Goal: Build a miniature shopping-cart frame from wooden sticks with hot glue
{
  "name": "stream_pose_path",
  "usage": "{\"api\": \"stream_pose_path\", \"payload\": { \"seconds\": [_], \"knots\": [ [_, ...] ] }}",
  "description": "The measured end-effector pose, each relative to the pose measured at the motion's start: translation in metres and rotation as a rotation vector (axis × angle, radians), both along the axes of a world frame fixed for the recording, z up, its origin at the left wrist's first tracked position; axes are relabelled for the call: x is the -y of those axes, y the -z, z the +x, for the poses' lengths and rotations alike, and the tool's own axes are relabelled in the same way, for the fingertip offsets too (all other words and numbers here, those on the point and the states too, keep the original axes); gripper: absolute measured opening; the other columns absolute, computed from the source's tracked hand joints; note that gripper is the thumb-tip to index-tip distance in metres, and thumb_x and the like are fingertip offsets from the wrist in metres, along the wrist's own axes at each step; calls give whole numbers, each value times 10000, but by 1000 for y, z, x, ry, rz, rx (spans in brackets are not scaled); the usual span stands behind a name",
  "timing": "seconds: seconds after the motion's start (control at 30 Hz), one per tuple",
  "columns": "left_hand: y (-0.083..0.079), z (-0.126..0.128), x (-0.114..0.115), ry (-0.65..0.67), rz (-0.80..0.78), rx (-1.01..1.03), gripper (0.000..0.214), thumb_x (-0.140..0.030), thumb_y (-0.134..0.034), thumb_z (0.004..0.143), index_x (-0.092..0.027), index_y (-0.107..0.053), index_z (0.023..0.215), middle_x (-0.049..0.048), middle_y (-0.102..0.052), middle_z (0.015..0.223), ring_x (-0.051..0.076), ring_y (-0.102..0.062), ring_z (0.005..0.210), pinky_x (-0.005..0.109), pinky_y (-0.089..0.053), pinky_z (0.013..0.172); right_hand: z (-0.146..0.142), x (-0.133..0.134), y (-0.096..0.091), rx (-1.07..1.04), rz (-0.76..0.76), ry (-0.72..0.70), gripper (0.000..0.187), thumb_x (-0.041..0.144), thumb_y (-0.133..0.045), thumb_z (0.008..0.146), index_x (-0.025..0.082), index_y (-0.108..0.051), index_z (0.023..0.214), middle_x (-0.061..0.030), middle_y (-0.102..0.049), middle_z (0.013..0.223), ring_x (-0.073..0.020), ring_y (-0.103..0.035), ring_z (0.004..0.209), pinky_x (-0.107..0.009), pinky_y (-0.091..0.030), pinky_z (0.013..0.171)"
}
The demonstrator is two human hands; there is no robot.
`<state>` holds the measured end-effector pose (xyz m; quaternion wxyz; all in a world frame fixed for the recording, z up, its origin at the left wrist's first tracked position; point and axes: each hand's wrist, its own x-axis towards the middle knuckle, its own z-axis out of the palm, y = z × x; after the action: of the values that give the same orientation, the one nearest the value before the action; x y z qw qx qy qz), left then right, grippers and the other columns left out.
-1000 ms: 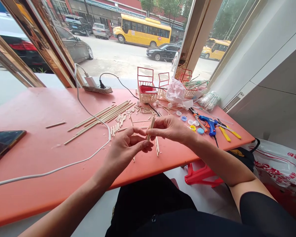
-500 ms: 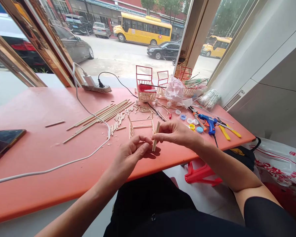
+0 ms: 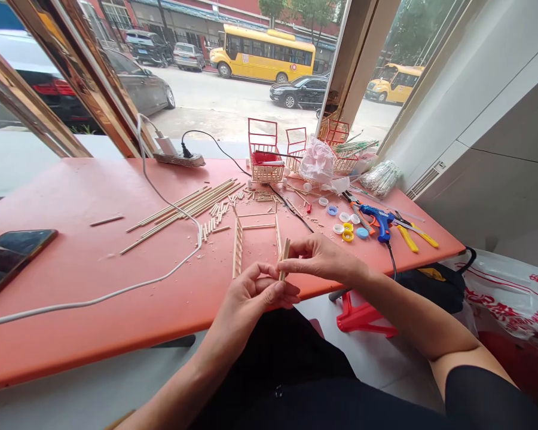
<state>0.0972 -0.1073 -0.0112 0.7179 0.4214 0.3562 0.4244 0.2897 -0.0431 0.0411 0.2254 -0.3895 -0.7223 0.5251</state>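
Note:
Short wooden sticks [image 3: 285, 258] stand nearly upright, side by side, between the thumb and fingers of my right hand [image 3: 325, 257]. My left hand [image 3: 255, 294] is curled around their lower ends, its fingertips and thumb touching there; the exact contact is partly hidden. Just beyond both hands, a small frame of wooden sticks [image 3: 237, 245] rests on the table, with ladder-like sides joined by crossbars. Its right side is partly covered by my right hand. Short cut stick pieces [image 3: 213, 221] lie behind it to the left.
Long wooden sticks [image 3: 188, 212] and a phone [image 3: 15, 260] lie left on the orange table [image 3: 94, 328], crossed by a white cable [image 3: 116, 294]. Small red-and-wood carts [image 3: 266, 170] stand at the back. Bottle caps [image 3: 332, 210], a blue glue gun [image 3: 379, 221] and yellow-handled pliers [image 3: 407, 239] lie right.
Both hands have moved slightly down and toward me with the sticks, showing more of the wooden frame. My left fingers have come closer around the sticks' lower ends. The view has shifted a little.

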Motion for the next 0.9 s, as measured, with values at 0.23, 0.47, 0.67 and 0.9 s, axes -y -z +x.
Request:
{"api": "stream_pose_path", "payload": {
  "seconds": [0.23,0.47,0.67,0.9],
  "knots": [
    [19,10,18,-39,-19,-11,345,-487,-786,876,-180,-642,939,81,-806,844,210,-765,728,330,-615,736,-1,19,14,26,6,27,304,439,-756,858,172,-697,726,39,-599,679,-104,-496,664,-237,-381,645],
    [27,15,27,-27,-49,14,334,-465,-805,865,-178,-650,934,77,-812,832,201,-772,725,309,-621,718,4,36,33,-93,-144,110,327,483,-784,831,176,-689,774,14,-645,768,-134,-602,768,-252,-523,723],
    [31,16,33,79,-68,38,405,-539,-687,943,-143,-723,1024,136,-817,967,229,-786,841,352,-623,832,12,48,31,-162,-261,189,379,525,-794,809,167,-681,759,23,-660,721,-101,-612,670,-235,-553,669],
    [28,19,38,34,-33,38,387,-517,-679,956,-157,-673,1097,150,-807,1090,263,-774,1015,370,-609,897,18,55,28,-165,-269,252,414,565,-806,775,163,-711,765,-15,-724,772,-135,-674,734,-257,-559,712]
  ]
}}
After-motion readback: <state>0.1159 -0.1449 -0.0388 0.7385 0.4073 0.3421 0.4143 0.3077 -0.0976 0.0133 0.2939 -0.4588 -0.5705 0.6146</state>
